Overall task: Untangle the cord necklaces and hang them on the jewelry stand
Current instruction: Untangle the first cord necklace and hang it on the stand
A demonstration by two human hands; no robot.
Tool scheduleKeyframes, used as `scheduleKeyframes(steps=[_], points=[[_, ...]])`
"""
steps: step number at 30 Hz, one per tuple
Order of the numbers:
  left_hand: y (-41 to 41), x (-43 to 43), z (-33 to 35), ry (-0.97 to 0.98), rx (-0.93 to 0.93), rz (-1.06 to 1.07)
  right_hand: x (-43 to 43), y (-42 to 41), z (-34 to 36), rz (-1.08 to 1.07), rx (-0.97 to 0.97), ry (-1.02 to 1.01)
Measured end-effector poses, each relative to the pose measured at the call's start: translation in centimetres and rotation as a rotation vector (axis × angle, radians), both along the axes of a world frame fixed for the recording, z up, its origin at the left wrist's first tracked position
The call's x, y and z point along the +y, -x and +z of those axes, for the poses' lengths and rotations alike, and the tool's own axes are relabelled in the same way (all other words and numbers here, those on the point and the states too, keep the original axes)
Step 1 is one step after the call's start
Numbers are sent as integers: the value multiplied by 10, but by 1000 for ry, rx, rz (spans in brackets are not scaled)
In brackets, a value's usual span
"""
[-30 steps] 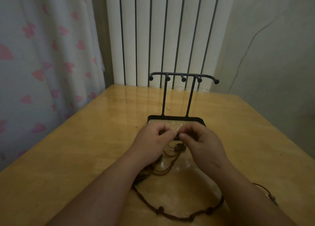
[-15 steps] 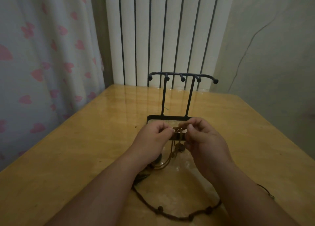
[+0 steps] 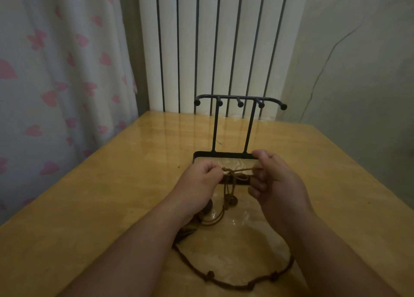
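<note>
A black jewelry stand (image 3: 239,101) with a wooden base and several knobbed pegs stands at the table's middle, its pegs bare. Just in front of its base, my left hand (image 3: 199,180) and my right hand (image 3: 273,180) each pinch a brown cord necklace (image 3: 237,170), stretching a knotted stretch of it between them. Loose strands with beads (image 3: 231,199) hang down from the knot to the table. A darker cord necklace (image 3: 224,283) with knots lies in a loop on the table under my forearms; part of it is hidden by my left arm.
The wooden table (image 3: 112,207) has a glossy top. A white radiator (image 3: 212,39) stands behind it, a curtain with pink hearts (image 3: 56,72) hangs at the left, and a grey wall (image 3: 358,61) is on the right. A tiny speck (image 3: 178,166) lies left of the stand.
My hands have risen slightly and moved apart, the right one going right, so the cord between them is now pulled into a taut line with the knot showing.
</note>
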State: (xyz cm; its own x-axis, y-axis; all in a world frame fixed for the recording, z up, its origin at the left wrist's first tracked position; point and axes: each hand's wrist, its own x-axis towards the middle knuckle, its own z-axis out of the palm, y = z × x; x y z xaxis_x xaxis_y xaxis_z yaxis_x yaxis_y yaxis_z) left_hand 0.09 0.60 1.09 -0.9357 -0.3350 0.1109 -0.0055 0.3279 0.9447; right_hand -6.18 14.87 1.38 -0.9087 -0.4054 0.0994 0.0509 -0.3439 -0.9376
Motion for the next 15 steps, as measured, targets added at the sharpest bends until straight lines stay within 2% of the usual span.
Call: scheduleKeyframes(steps=[6, 10, 12, 15], points=[[0, 0, 0, -16, 13, 0, 4, -2, -2, -57, 333, -428], [0, -1, -1, 13, 16, -15, -1, -3, -6, -195, 626, -724], [0, 0, -1, 12, 19, 10, -3, -2, -7, -240, 621, -706], [3, 0, -2, -23, -3, 87, 0, -2, 0, -179, 298, -366]])
